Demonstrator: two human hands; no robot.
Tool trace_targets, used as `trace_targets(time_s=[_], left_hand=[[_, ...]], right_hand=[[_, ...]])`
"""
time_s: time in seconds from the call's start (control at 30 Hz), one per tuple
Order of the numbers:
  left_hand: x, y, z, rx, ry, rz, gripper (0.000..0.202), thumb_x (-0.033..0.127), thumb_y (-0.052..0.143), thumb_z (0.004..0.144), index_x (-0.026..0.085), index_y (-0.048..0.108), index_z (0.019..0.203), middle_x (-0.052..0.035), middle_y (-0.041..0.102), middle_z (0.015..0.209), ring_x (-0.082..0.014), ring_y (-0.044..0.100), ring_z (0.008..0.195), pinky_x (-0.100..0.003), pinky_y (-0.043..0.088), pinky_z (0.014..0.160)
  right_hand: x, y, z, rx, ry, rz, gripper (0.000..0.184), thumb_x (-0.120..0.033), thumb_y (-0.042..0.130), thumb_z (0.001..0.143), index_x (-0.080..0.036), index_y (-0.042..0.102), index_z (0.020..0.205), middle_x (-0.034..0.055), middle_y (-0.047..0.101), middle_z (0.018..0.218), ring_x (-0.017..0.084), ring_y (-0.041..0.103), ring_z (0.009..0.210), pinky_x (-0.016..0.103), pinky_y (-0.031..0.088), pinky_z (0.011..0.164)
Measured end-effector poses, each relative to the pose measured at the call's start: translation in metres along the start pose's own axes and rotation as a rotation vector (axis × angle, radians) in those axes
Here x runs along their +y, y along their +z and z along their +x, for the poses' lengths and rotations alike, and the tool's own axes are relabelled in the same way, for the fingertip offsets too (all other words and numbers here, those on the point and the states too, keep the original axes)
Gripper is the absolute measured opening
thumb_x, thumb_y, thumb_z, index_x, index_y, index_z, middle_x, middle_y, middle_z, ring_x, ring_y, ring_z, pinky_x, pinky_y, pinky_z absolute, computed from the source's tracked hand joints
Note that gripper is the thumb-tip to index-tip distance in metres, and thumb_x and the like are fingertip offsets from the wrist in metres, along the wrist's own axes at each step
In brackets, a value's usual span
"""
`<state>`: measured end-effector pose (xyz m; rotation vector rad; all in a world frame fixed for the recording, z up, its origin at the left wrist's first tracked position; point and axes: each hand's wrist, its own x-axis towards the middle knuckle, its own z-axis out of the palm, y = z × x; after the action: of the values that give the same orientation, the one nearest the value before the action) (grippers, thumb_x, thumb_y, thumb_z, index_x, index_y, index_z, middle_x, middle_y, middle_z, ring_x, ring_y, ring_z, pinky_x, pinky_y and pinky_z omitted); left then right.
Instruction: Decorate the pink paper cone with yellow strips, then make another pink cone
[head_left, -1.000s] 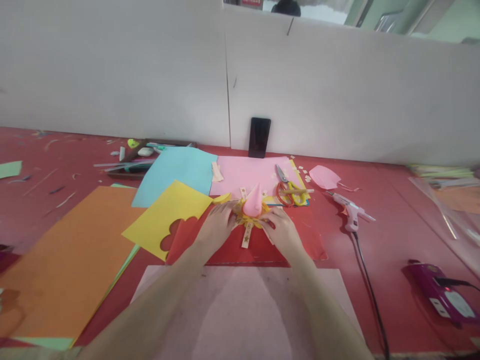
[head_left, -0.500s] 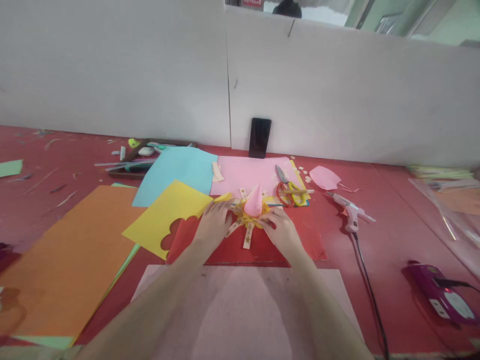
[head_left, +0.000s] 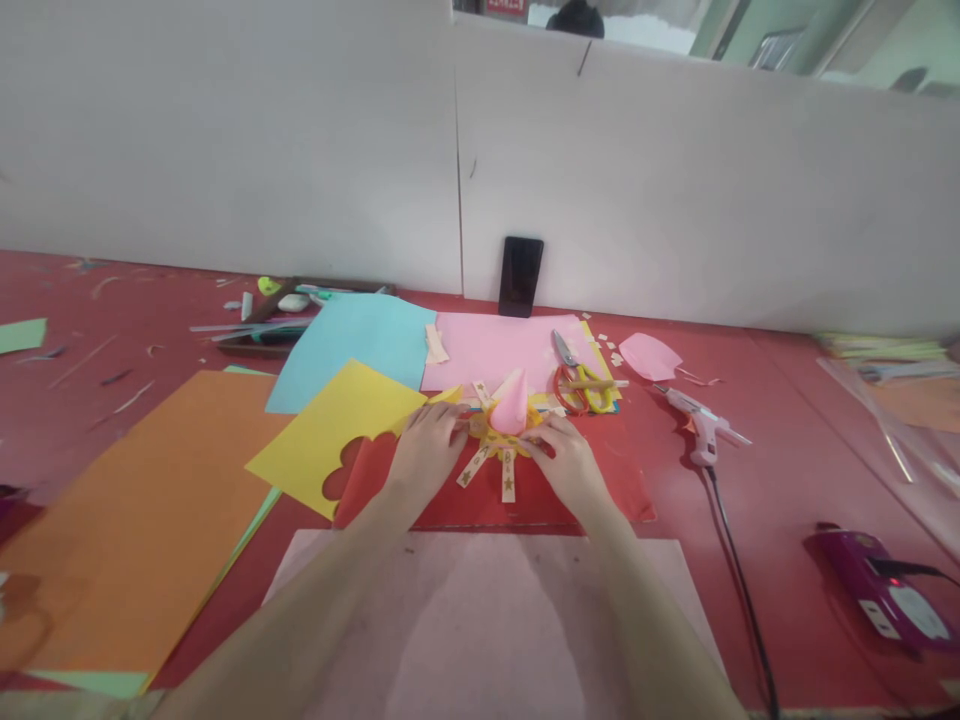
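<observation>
Between my hands is a paper craft: a pink paper cone (head_left: 511, 404) on a yellow scalloped paper base (head_left: 495, 441). White paper strips (head_left: 508, 480) with letters and gold stars stick out around it; the two at the front read A and B. My left hand (head_left: 426, 445) pinches the left edge of the craft, thumb and fingers closed there. On the opposite side my right hand (head_left: 564, 455) grips the right edge between thumb and fingertips. Both hands rest over a red sheet (head_left: 480, 505), and my fingers hide the side strips.
Scissors (head_left: 574, 372) lie on pink paper (head_left: 491, 350) behind the craft. Right of them are a glue gun (head_left: 703, 425) with a cord and a purple power strip (head_left: 885, 590). A phone (head_left: 520, 276) leans on the wall. Yellow (head_left: 330, 420), blue (head_left: 360, 345) and orange sheets (head_left: 142, 500) lie left.
The paper craft has turned a little between my hands, its front strips swinging to the right. The A and B letters now show clearly. My hands have hardly shifted.
</observation>
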<state>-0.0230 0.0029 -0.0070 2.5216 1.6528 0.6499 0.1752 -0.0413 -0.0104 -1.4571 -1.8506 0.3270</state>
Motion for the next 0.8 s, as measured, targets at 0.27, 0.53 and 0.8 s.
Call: trace_targets(time_s=[0.27,0.53,0.8], left_hand=[[0.002,-0.004,0.001,-0.025,-0.033,-0.005,0.022,0.020,0.043,0.083,0.020,0.058,0.100,-0.0040,0.062,0.096,-0.0202,0.057,0.088,-0.035,0.040,0.077],[0.003,-0.004,0.001,-0.056,-0.068,-0.049,0.021,0.021,0.045,0.081,0.022,0.058,0.098,-0.0030,0.061,0.097,-0.0199,0.055,0.091,-0.035,0.039,0.078],[0.000,0.000,0.001,-0.044,-0.041,-0.096,0.024,0.020,0.045,0.081,0.021,0.057,0.101,-0.0025,0.060,0.102,-0.0196,0.053,0.096,-0.034,0.038,0.086]], right_hand=[[0.002,-0.001,0.000,-0.043,-0.006,0.042,0.009,-0.024,0.056,0.079,-0.020,0.062,0.073,0.0003,0.048,0.069,0.012,0.048,0.062,0.023,0.040,0.058],[-0.003,0.000,0.000,-0.068,-0.006,0.041,0.010,-0.023,0.056,0.079,-0.020,0.063,0.074,0.0009,0.049,0.069,0.014,0.049,0.067,0.024,0.041,0.062],[-0.009,0.000,-0.001,-0.084,-0.013,0.088,0.009,-0.022,0.056,0.079,-0.020,0.064,0.074,0.0013,0.051,0.071,0.014,0.052,0.069,0.025,0.042,0.066]])
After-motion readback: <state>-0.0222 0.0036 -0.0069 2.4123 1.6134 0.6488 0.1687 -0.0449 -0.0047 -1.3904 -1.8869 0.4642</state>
